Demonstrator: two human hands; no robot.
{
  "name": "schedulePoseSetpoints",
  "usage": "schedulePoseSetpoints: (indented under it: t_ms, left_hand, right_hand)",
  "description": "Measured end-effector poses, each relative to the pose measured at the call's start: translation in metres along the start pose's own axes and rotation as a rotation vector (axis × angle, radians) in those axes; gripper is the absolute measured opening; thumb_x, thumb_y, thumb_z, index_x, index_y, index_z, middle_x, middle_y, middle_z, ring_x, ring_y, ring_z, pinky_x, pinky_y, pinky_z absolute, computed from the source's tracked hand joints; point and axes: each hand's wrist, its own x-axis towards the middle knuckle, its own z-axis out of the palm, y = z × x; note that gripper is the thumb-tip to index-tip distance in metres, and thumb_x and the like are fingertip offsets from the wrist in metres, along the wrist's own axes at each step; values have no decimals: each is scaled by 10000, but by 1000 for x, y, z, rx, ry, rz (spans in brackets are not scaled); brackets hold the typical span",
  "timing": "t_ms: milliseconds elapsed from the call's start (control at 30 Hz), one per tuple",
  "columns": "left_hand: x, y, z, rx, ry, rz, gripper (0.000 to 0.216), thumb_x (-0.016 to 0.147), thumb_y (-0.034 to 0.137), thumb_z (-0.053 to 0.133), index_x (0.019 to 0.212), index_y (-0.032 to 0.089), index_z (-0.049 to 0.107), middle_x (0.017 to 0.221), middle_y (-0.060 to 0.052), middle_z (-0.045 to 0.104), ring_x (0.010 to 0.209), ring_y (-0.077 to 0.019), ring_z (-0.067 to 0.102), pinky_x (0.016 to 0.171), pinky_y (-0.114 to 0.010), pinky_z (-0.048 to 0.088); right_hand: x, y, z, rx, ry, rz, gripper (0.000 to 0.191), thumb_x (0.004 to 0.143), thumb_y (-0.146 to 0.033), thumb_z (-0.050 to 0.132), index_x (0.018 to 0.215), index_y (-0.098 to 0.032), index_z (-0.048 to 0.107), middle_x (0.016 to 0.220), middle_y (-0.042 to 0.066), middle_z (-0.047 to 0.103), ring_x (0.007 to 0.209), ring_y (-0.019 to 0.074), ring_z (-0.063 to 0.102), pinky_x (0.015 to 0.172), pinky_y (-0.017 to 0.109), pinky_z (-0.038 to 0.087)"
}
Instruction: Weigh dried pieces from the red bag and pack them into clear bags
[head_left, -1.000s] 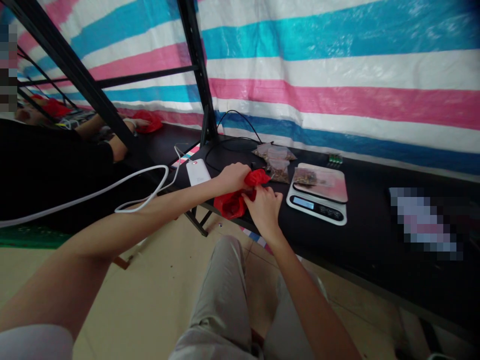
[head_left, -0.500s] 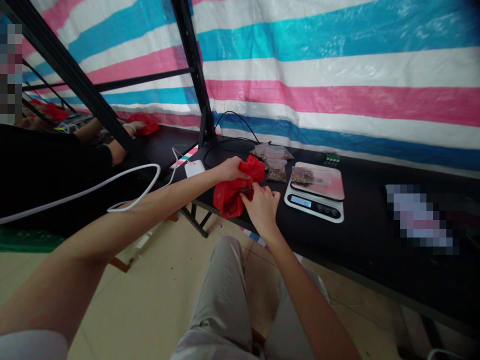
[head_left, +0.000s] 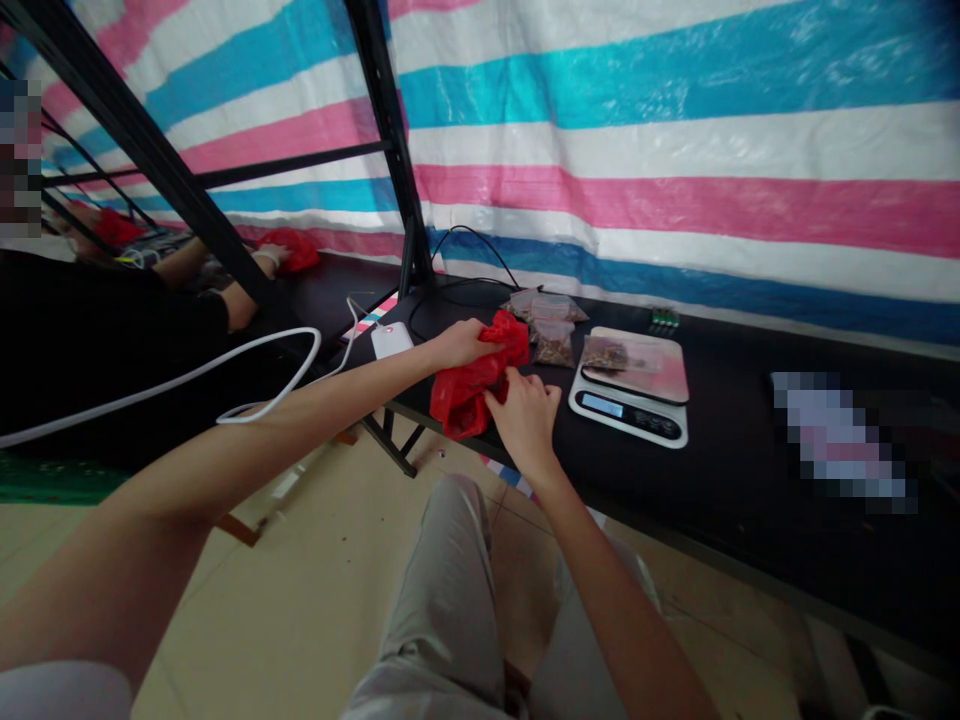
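Note:
A crumpled red plastic bag (head_left: pixel 459 402) lies at the front edge of the black table, between my two hands. My left hand (head_left: pixel 466 343) is closed on its upper left part. On its right side, my right hand (head_left: pixel 526 408) pinches the bag's edge between thumb and fingers. What the bag holds is hidden by its folds. Just behind the hands rest several small clear bags (head_left: pixel 553 340) of brown dried bits. To the right stands a white kitchen scale (head_left: pixel 630 412) with a lit display. On its plate lies another clear bag (head_left: pixel 606 354) of brown bits.
Left of my hands sits a white power adapter (head_left: pixel 391 340) with a cable. A small green item (head_left: pixel 664 318) lies behind the scale. Black frame posts (head_left: pixel 386 140) rise at the back left. Another person's hand (head_left: pixel 274 255) touches a red bag (head_left: pixel 301 250) farther left.
The red bag's folds have shifted slightly between my hands, and the brown bits seen in its opening are now covered. Both hands keep their hold almost in place.

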Motion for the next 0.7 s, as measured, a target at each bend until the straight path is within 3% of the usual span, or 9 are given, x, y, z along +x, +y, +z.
schedulePoseSetpoints:
  t_ms: [133,333,533,700]
  left_hand:
    - [3,-4,4,-201,-29,-20,262,766,354,552,719,106,623,610,-9,593,550,-124,534,558,-232,437]
    - [8,-14,13,-740,-138,-151,165,755,240,571,842,112,629,707,-34,663,597,-134,603,621,-266,501]
    - [12,-19,10,-748,-86,-203,106,732,163,575,805,112,633,716,-26,674,624,-133,616,686,-275,513]
    - [16,-30,3,-668,-16,-221,107,716,154,561,785,106,627,668,-23,660,589,-135,609,652,-268,511]
  right_hand:
    - [0,0,1,13,1,2,264,794,-382,556,962,-180,578,822,87,664,868,248,536,727,348,228]
    - [1,1,2,26,-4,5,259,788,-349,552,983,-181,581,813,79,668,869,243,540,728,351,228]
    - [1,1,2,75,14,2,256,804,-343,541,1010,-198,585,834,70,680,866,233,542,733,349,222]
    - [0,2,1,109,23,3,261,790,-371,578,1005,-224,590,840,52,684,872,235,544,732,343,216]
